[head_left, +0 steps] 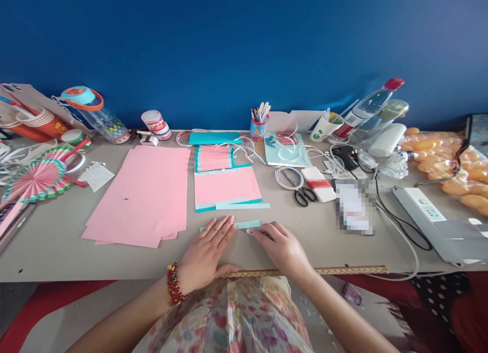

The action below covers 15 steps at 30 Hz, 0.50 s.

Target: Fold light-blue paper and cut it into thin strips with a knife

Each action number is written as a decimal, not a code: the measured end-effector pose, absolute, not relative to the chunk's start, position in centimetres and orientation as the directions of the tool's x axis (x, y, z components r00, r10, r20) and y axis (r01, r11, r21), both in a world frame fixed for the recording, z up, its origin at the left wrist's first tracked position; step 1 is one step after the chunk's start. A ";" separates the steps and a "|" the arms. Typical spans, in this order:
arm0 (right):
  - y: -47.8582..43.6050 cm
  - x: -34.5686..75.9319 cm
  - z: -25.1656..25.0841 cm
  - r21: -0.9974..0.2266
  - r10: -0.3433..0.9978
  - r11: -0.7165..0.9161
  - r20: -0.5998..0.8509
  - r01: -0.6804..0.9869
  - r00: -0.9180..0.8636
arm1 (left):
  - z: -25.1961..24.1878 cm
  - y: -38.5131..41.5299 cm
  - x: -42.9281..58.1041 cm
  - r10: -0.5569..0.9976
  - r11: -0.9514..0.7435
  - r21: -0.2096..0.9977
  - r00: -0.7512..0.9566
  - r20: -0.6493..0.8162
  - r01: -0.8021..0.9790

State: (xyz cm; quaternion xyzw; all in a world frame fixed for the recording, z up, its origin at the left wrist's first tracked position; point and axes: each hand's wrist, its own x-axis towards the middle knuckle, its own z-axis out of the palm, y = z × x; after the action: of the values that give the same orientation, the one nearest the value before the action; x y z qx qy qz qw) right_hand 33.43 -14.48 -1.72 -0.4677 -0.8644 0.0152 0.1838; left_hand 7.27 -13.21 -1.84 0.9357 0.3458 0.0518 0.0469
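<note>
Floral-print garment (229, 317) at six o'clock, a pale teal paper strip (248, 224) beyond it.
Left hand (207, 248), seven o'clock, lies flat across the strip, gripping nothing; right hand (281, 246), five o'clock, pinches a small white-tipped tool (249, 231).

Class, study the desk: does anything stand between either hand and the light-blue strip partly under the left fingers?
Nothing visible separates the left hand from the light-blue strip: its fingers lie across it. Near the strip's right end, the right hand pinches a small whitish item; nothing else visible lies between that hand and the strip.
</note>
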 end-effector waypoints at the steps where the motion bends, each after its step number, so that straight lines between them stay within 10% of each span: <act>1: -14.5 33.4 -1.8 -0.196 0.812 0.564 0.308 0.802 -0.496 | -1.9 -13.2 7.3 0.651 -0.757 0.127 0.756 0.064 0.641; 15: -14.9 31.7 -1.8 -0.247 0.825 0.553 0.297 0.796 -0.481 | -2.0 -13.3 7.4 0.654 -0.755 0.119 0.754 0.059 0.645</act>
State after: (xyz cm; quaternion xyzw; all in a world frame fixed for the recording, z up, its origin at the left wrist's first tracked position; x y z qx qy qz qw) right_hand 31.66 -14.86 -1.85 -0.4714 -0.8596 0.0376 0.1935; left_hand 7.39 -13.33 -2.01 0.9354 0.3474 0.0487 0.0456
